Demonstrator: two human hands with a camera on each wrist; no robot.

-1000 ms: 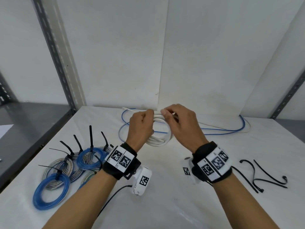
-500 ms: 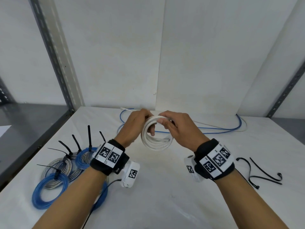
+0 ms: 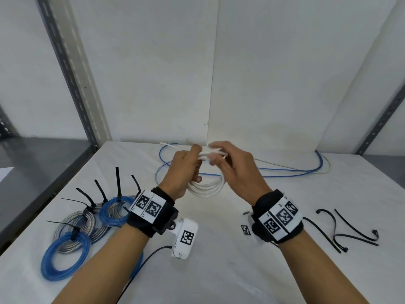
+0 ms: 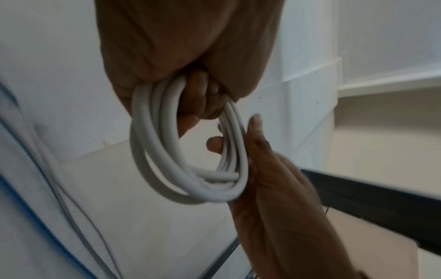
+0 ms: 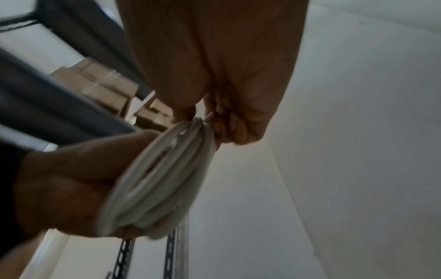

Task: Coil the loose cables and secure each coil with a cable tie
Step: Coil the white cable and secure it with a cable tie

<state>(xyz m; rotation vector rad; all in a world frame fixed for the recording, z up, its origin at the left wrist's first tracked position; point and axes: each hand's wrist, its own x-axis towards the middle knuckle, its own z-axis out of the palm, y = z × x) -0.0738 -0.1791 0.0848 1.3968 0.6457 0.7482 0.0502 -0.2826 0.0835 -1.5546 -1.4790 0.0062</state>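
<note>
White cable coil (image 3: 206,187) sat mid-frame, gripped by the left hand (image 3: 186,172); the right hand (image 3: 232,167), pinching its top, had shifted there, suggesting winding was finished and tying next

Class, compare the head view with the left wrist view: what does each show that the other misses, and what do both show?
Only the head view shows the tied coils at the table's left, the spare black cable ties at its right, and both wristbands. Only the left wrist view shows the left hand's fingers curled through the coil's opening, and its separate turns. Both show the white cable coil held by the left hand and right hand, and loose blue cable on the table.
</note>
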